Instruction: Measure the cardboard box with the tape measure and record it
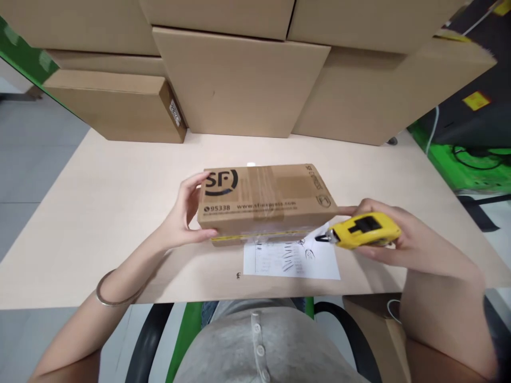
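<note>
A brown cardboard box [295,186] with black SF lettering and clear tape across its top is in the middle, over the table's front part. My left hand [186,218] grips its left end, thumb at the lower front edge and fingers at the back corner. In my right hand [393,229] is a yellow utility knife [365,230], its dark tip pointing left towards the box's front right. A finger of that hand reaches to the box's right end. Partly under the box lies a white sheet of paper [293,260] with print and pen strokes.
Large cardboard boxes [239,85] are stacked along the back of the pale table [99,229]. A flatter carton [120,111] with a label stands at back left. Behind the box a small white object [251,164] peeks out. Dark equipment and cables [479,159] are at the right.
</note>
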A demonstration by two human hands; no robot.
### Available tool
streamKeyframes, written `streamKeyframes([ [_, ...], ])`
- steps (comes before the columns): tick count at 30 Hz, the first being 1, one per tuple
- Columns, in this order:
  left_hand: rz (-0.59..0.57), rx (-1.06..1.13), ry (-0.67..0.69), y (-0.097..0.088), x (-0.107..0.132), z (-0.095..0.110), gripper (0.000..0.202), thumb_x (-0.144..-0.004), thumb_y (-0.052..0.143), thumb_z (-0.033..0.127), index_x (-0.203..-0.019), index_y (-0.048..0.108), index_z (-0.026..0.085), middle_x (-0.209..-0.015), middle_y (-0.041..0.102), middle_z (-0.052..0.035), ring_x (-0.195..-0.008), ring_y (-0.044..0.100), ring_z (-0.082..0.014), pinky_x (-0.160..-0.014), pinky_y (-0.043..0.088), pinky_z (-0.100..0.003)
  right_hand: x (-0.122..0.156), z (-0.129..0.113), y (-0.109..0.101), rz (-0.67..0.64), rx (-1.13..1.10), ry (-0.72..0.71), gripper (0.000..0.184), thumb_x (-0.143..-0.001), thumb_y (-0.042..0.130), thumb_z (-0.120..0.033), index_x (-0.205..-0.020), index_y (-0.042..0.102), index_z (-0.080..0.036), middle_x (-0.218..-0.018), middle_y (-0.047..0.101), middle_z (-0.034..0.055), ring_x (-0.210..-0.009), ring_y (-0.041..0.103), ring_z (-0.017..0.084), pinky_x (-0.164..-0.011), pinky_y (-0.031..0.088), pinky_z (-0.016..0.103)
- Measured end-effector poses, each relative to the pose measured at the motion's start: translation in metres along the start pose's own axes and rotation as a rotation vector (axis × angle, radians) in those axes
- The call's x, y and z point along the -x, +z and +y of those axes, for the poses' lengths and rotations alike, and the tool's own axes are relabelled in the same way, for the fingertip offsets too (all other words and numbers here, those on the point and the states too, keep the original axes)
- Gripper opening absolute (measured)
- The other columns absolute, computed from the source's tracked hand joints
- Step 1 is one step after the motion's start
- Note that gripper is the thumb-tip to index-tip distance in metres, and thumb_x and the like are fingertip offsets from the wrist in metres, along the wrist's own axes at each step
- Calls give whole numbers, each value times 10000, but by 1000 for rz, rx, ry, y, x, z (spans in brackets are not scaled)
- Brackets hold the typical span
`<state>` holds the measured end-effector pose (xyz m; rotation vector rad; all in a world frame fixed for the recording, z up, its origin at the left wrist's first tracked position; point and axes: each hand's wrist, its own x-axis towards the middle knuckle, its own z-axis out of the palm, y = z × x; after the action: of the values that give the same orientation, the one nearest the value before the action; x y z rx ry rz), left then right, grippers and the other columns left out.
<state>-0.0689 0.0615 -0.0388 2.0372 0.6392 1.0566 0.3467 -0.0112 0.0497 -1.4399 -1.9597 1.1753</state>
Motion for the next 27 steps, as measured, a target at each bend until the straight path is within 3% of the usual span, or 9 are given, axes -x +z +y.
streamKeyframes([
  [3, -13, -51, 86, 1, 4, -4, 1024, -686, 877, 495, -1549, 353, 327, -1468, 476, -153, -1319, 554, -375, -1053, 545, -519, -3, -6, -15, -137, 52, -36, 372, -728, 835, -343, -1068, 691, -389, -1069, 751, 47, -861, 732, 286, -666, 602, 413],
  [7, 21, -67, 138, 4, 11, -13, 1100, -636, 897, 531, -1558, 331, 329, -1493, 443, -166, -1331, 536, -380, -1084, 514, -550, -23, -30, -15, 52, 65, -153, 329, -782, 815, -324, -1052, 642, -399, -969, 680, 20, -777, 681, 219, -604, 570, 336],
  [9, 44, -49, 111, 7, 14, -17, 1183, -625, 896, 568, -1588, 244, 350, -1514, 435, -175, -1320, 549, -377, -1048, 538, -546, -42, -51, 1, 106, 40, -226, 443, -788, 823, -349, -1155, 580, -401, -1077, 663, 3, -871, 680, 210, -664, 576, 319],
  [11, 65, -40, 79, 10, 16, -20, 1261, -620, 882, 619, -1608, 138, 375, -1509, 448, -178, -1309, 564, -374, -1016, 555, -539, -64, -76, 24, 76, -17, -281, 574, -816, 804, -404, -1291, 483, -397, -1105, 664, -6, -910, 679, 218, -659, 568, 312],
  [14, 75, -57, 75, 14, 22, -27, 1327, -631, 855, 658, -1613, 1, 401, -1515, 443, -176, -1336, 554, -388, -1022, 544, -559, -95, -108, 58, -50, 91, -403, 489, -905, 703, -459, -1305, 459, -317, -1276, 645, 36, -940, 675, 215, -714, 552, 331],
  [17, 83, -100, 73, 15, 31, -33, 1298, -686, 824, 635, -1606, -68, 426, -1606, 334, -168, -1400, 502, -397, -1026, 542, -564, -115, -125, 80, -199, 229, -498, 327, -985, 591, -377, -1290, 494, -309, -1314, 652, 32, -995, 664, 211, -848, 521, 358],
  [19, 87, -131, 80, 15, 34, -36, 1239, -709, 801, 634, -1610, -26, 436, -1634, 297, -149, -1428, 467, -396, -1043, 528, -569, -121, -126, 86, -241, 277, -530, 285, -999, 557, -339, -1280, 509, -323, -1268, 678, 20, -1012, 657, 218, -876, 508, 377],
  [22, 79, -185, 156, 14, 32, -38, 1104, -722, 762, 662, -1604, 132, 448, -1583, 379, -117, -1423, 453, -398, -1081, 478, -610, -120, -120, 84, -235, 311, -484, 295, -997, 562, -384, -1288, 525, -358, -1230, 693, 5, -1012, 659, 231, -865, 514, 393],
  [27, 79, -266, 244, 12, 22, -33, 949, -732, 719, 680, -1554, 308, 444, -1520, 418, -118, -1374, 475, -397, -1046, 483, -631, -86, -87, 53, -70, 250, -317, 373, -914, 680, -476, -1272, 586, -428, -1152, 719, -15, -845, 695, 232, -727, 560, 379],
])
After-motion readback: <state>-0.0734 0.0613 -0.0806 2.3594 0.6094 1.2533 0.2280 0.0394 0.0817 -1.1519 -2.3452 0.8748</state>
